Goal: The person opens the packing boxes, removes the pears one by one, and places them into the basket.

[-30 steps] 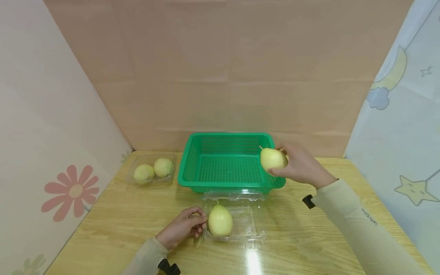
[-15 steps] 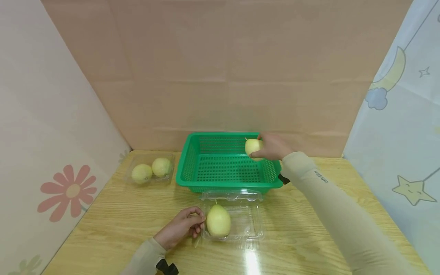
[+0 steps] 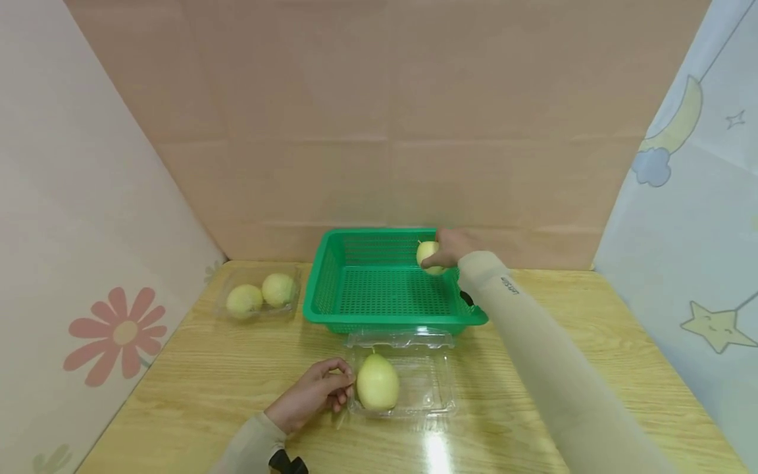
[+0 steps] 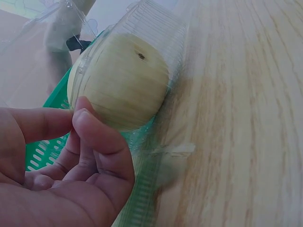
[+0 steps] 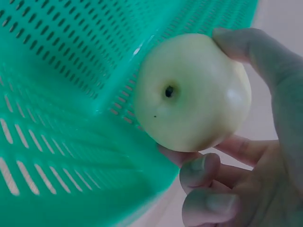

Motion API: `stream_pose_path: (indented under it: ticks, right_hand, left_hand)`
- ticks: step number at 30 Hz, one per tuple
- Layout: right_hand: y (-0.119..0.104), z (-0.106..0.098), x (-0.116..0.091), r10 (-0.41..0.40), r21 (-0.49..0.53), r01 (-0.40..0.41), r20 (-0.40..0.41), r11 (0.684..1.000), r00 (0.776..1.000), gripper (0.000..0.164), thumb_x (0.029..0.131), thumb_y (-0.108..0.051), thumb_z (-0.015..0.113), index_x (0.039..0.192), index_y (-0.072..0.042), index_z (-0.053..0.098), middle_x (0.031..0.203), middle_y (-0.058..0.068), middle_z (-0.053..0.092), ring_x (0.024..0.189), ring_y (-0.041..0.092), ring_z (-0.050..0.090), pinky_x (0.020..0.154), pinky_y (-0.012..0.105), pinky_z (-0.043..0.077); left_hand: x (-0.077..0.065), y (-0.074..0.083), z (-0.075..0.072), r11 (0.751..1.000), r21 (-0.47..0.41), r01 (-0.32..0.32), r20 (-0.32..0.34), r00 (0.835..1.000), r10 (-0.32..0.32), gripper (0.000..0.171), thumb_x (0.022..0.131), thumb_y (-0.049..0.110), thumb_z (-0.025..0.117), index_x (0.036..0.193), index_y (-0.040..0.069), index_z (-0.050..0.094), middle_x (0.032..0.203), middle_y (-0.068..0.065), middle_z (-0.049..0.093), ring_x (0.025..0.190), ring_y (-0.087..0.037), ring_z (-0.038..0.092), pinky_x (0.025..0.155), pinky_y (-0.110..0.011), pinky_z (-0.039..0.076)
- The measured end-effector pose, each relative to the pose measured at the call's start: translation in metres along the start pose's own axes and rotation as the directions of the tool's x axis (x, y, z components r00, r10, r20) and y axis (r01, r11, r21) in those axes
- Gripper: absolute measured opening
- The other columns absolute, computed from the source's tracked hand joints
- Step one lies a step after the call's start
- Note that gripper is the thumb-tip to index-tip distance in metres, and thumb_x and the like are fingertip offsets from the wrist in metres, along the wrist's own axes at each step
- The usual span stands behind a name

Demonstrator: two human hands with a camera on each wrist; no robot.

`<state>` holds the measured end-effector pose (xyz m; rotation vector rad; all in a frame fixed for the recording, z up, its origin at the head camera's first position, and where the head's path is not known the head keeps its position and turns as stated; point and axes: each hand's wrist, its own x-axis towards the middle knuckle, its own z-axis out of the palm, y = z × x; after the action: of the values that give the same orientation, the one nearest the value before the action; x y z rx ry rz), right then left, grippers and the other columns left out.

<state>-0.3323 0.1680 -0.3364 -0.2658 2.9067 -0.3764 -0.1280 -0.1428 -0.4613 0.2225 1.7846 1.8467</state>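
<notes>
My right hand (image 3: pixel 453 247) grips a pale yellow pear (image 3: pixel 429 255) over the back right part of the green plastic basket (image 3: pixel 316 289). In the right wrist view the pear (image 5: pixel 189 94) sits between thumb and fingers, its dark blossom end facing the camera, with the basket's slotted walls around it. My left hand (image 3: pixel 314 392) pinches the left edge of a clear plastic box (image 3: pixel 423 388) in front of the basket. A second pear (image 3: pixel 378 383) lies in the left half of that box; the left wrist view shows it (image 4: pixel 123 80) behind the clear wall.
At the left back, another clear box (image 3: pixel 290 309) holds two wrapped pale yellow fruits (image 3: pixel 278 289). All of it stands on a wood-grain table (image 3: pixel 195 382). A brown paper wall (image 3: pixel 385 131) rises behind, with printed cloth walls on both sides.
My right hand has carried its pear left from the basket's right rim to over the inside, lower at the back right. The left hand keeps its place at the box edge.
</notes>
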Motion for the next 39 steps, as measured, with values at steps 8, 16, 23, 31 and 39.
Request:
stream_pose_path:
  ticks: [8, 16, 23, 31, 39]
  right_hand:
    - [0.004, 0.020, 0.017, 0.021, -0.087, -0.016, 0.057, 0.996, 0.998, 0.065, 0.083, -0.045, 0.077, 0.128, -0.004, 0.054, 0.116, 0.013, 0.064, 0.097, 0.027, 0.058, 0.078, 0.043, 0.052]
    - [0.004, 0.034, 0.020, 0.036, -0.149, -0.031, 0.031, 0.988, 0.999, 0.062, 0.082, -0.040, 0.080, 0.125, -0.003, 0.057, 0.109, 0.013, 0.065, 0.089, 0.026, 0.060, 0.074, 0.042, 0.054]
    - [-0.007, 0.039, 0.013, 0.047, -0.195, -0.032, 0.072, 0.980, 0.996, 0.071, 0.085, -0.037, 0.079, 0.139, 0.000, 0.051, 0.112, 0.014, 0.068, 0.093, 0.026, 0.064, 0.078, 0.042, 0.056]
    - [-0.008, 0.040, 0.014, 0.047, -0.189, -0.037, 0.046, 0.981, 0.998, 0.053, 0.090, -0.032, 0.074, 0.128, 0.000, 0.054, 0.109, 0.016, 0.067, 0.090, 0.027, 0.064, 0.074, 0.041, 0.056]
    - [-0.008, 0.036, 0.012, 0.047, -0.200, -0.035, 0.054, 0.979, 0.997, 0.048, 0.093, -0.030, 0.071, 0.127, 0.000, 0.054, 0.102, 0.014, 0.067, 0.083, 0.023, 0.062, 0.068, 0.036, 0.054]
  left_hand:
    - [-0.002, -0.001, -0.003, 1.000, 0.012, 0.004, -0.006, 1.000, -0.004, 0.015, 0.104, 0.018, 0.053, 0.102, 0.004, 0.053, 0.082, -0.004, 0.059, 0.068, -0.012, 0.049, 0.059, -0.023, 0.047]
    - [-0.003, -0.001, -0.004, 1.000, 0.005, 0.010, -0.007, 1.000, -0.010, 0.015, 0.104, 0.018, 0.053, 0.103, 0.003, 0.053, 0.083, -0.005, 0.059, 0.068, -0.012, 0.050, 0.059, -0.023, 0.046]
    - [-0.002, -0.002, -0.004, 1.000, 0.002, 0.011, -0.008, 1.000, -0.011, 0.016, 0.104, 0.019, 0.053, 0.103, 0.003, 0.053, 0.083, -0.005, 0.059, 0.069, -0.012, 0.049, 0.059, -0.024, 0.046]
    - [-0.002, -0.002, -0.005, 1.000, -0.009, 0.011, -0.002, 1.000, -0.011, 0.014, 0.104, 0.018, 0.053, 0.102, 0.004, 0.053, 0.083, -0.005, 0.059, 0.068, -0.012, 0.049, 0.059, -0.023, 0.046]
    - [-0.003, 0.000, -0.004, 1.000, -0.006, 0.017, -0.005, 1.000, -0.017, 0.014, 0.103, 0.017, 0.054, 0.102, 0.003, 0.053, 0.082, -0.004, 0.059, 0.068, -0.012, 0.050, 0.059, -0.023, 0.046]
